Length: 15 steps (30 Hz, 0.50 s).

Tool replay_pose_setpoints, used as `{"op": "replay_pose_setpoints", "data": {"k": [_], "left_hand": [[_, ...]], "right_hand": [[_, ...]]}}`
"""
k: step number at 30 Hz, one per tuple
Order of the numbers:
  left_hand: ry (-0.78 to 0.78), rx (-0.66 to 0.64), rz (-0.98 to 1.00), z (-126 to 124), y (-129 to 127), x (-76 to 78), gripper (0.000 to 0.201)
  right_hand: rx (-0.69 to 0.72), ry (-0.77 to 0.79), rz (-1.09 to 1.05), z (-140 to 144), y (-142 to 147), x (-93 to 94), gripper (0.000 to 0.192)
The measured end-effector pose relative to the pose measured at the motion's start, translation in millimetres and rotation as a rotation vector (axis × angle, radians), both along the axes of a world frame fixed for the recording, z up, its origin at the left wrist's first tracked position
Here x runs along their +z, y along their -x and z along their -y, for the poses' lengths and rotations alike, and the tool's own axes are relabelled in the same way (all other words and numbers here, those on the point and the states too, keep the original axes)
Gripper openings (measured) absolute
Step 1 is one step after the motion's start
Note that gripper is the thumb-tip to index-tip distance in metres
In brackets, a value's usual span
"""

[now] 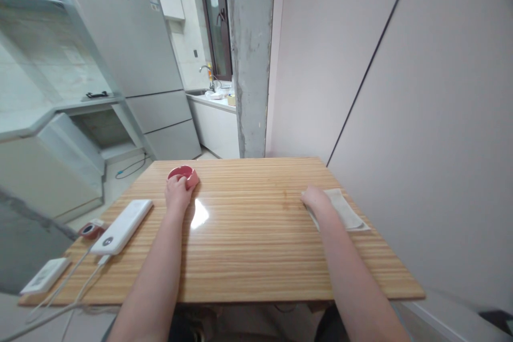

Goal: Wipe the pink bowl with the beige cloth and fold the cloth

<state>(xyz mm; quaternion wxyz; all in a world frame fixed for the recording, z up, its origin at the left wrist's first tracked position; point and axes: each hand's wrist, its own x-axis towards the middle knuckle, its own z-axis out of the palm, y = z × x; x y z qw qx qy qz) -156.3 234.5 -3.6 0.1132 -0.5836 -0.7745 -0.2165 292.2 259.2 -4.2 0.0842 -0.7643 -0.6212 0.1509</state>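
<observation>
At the far left of the wooden table (248, 256), my left hand (177, 191) grips the near side of a round pink ashtray (193, 177), which appears to rest on the tabletop. My thumb lies over its rim, and the fingers partly cover its inside. On the right, my right hand (315, 199) is closed on the left part of a folded, light grey cloth (343, 209). The cloth lies flat near the table's right edge. My fingertips there are mostly hidden under the hand. A faint brownish stain (286, 201) marks the wood just left of the cloth.
A white power bank (124, 227) with a cable lies at the left, beside a small reddish object (91, 230) and a white box (46, 276) at the corner. A wall (401, 144) stands close on the right. Behind the table are a fridge (132, 48) and a concrete pillar (253, 59).
</observation>
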Motion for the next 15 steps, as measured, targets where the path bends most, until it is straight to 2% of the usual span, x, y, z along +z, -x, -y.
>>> {"op": "replay_pose_setpoints", "data": {"k": [6, 8, 10, 12, 15], "left_hand": [[0.046, 0.038, 0.069, 2.1, -1.1, 4.2, 0.034], [-0.018, 0.086, 0.106, 5.9, -9.6, 10.1, 0.048], [-0.145, 0.074, 0.168, 11.7, -28.2, 17.7, 0.063], [-0.207, -0.093, 0.306, 20.1, -59.4, 23.1, 0.066], [-0.02, -0.485, 0.69, 36.8, -121.9, 19.3, 0.069]], "right_hand": [[0.161, 0.0, -0.145, 0.5, 28.7, 5.8, 0.022], [0.219, -0.068, -0.251, 3.4, 45.2, 5.3, 0.02], [0.262, -0.144, -0.391, 8.1, 63.9, 1.8, 0.018], [0.263, -0.161, -0.624, 14.5, 83.7, -4.1, 0.017], [0.308, -0.094, -1.048, 25.7, 110.4, -12.1, 0.015]]}}
